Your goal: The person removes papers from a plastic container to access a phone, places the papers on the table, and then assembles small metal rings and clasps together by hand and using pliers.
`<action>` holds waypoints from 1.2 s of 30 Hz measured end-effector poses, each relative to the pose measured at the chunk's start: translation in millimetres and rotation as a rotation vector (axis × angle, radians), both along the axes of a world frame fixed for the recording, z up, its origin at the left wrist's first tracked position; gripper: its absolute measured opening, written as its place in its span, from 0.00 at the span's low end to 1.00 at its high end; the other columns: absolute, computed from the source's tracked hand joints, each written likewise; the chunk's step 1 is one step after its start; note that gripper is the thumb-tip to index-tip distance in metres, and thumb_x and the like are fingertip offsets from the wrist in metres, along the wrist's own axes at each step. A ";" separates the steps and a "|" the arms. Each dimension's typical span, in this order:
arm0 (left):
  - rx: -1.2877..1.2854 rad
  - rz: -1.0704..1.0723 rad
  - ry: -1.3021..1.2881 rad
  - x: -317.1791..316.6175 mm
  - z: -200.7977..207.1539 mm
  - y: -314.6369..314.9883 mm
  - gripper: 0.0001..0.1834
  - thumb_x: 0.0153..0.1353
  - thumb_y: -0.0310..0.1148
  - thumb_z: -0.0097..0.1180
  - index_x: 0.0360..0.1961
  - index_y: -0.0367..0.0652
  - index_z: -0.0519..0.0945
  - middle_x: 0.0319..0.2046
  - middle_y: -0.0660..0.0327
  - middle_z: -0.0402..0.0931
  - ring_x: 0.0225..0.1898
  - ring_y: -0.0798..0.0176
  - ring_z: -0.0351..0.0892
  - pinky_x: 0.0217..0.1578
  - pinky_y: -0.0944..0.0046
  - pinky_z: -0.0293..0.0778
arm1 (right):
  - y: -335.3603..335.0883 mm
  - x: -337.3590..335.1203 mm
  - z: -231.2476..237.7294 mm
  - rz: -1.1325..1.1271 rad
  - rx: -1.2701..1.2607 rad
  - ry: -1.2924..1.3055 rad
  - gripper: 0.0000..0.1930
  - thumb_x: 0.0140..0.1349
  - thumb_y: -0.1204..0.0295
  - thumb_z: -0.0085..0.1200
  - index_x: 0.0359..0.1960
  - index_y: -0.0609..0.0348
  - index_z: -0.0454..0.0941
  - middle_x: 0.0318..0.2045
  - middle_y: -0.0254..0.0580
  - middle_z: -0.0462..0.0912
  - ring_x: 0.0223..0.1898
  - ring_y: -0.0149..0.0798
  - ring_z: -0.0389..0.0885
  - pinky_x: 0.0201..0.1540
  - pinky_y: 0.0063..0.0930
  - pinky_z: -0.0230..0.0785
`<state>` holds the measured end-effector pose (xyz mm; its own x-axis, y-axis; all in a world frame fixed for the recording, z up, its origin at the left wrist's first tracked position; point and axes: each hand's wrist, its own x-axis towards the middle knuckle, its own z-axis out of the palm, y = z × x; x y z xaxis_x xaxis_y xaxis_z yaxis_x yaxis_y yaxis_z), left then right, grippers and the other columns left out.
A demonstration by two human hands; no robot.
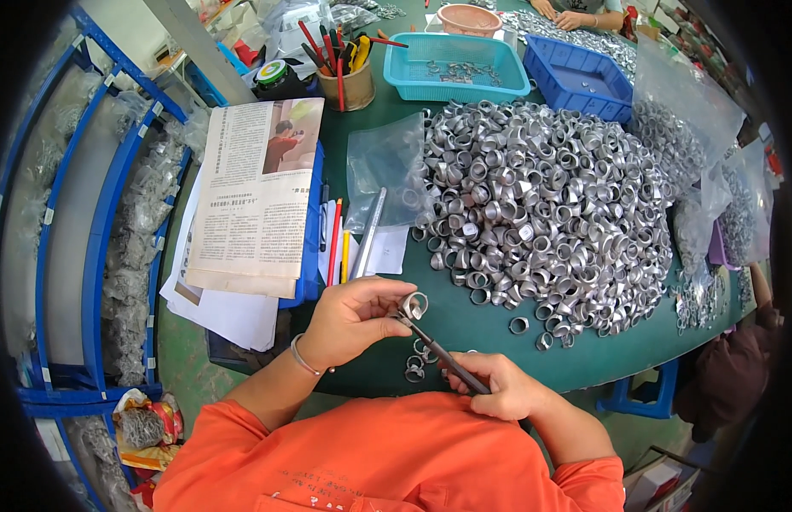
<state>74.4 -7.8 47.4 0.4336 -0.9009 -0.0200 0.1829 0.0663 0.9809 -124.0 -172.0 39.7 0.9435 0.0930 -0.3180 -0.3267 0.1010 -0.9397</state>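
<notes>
My left hand (351, 317) pinches a silver-grey metal ring (424, 300) between thumb and fingertips near the table's front edge. My right hand (496, 386) is closed round a slim hand tool (447, 362) with a dark handle and a thin tip. That tip reaches the ring's lower side at my left fingertips; its exact shape is too small to tell. Between my hands, a few loose rings (414, 369) lie on the green tabletop (362, 369). A large heap of similar rings (541, 213) spreads just beyond my right hand.
Left of the heap are a clear plastic bag (383, 162), a metal ruler (370, 230), pens and a newspaper (251, 205). Farther back stand a tool cup (355, 90), a turquoise basket (455, 90) and a blue bin (575, 96). Another person's hands (566, 17) show at the far edge.
</notes>
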 end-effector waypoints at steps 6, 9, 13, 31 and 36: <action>0.025 0.012 0.039 -0.2 3.9 -1.7 0.23 0.49 0.10 0.58 0.50 0.29 0.73 0.43 0.52 0.77 0.42 0.63 0.79 0.43 0.66 0.78 | -2.4 -0.2 2.4 0.039 0.174 0.120 0.25 0.46 0.81 0.48 0.51 0.64 0.71 0.30 0.34 0.72 0.34 0.29 0.68 0.39 0.22 0.63; 0.032 0.074 0.118 -4.5 6.1 -6.2 0.19 0.52 0.14 0.59 0.47 0.29 0.74 0.41 0.54 0.78 0.40 0.66 0.79 0.41 0.68 0.78 | -3.5 -0.5 0.3 0.058 0.281 0.135 0.28 0.46 0.82 0.47 0.56 0.65 0.68 0.32 0.34 0.72 0.36 0.28 0.69 0.41 0.21 0.64; 0.088 0.062 0.129 -5.8 2.7 -2.4 0.11 0.60 0.25 0.57 0.43 0.31 0.75 0.35 0.59 0.79 0.34 0.70 0.79 0.36 0.72 0.77 | -2.0 -2.2 2.3 -0.030 0.282 0.148 0.32 0.40 0.80 0.50 0.54 0.70 0.69 0.36 0.35 0.73 0.39 0.30 0.71 0.47 0.23 0.64; 0.190 0.118 -0.624 -24.6 7.9 -16.0 0.24 0.58 0.49 0.59 0.35 0.35 0.71 0.26 0.53 0.76 0.28 0.55 0.79 0.29 0.63 0.73 | 0.9 1.3 6.1 -0.104 -0.100 -0.013 0.32 0.46 0.82 0.52 0.58 0.62 0.66 0.40 0.42 0.70 0.43 0.37 0.72 0.48 0.26 0.65; 0.271 0.178 -0.635 -30.6 10.9 -19.0 0.24 0.56 0.49 0.62 0.34 0.35 0.71 0.23 0.55 0.76 0.25 0.60 0.80 0.26 0.66 0.73 | -2.5 2.1 4.4 -0.109 -0.353 -0.099 0.30 0.50 0.80 0.55 0.59 0.61 0.64 0.43 0.49 0.71 0.46 0.48 0.72 0.51 0.31 0.65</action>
<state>43.8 -26.8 58.2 0.5756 -0.8145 0.0725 -0.4206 -0.2188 0.8805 -121.9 -174.4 44.2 0.9696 -0.1083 -0.2193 -0.2376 -0.2053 -0.9494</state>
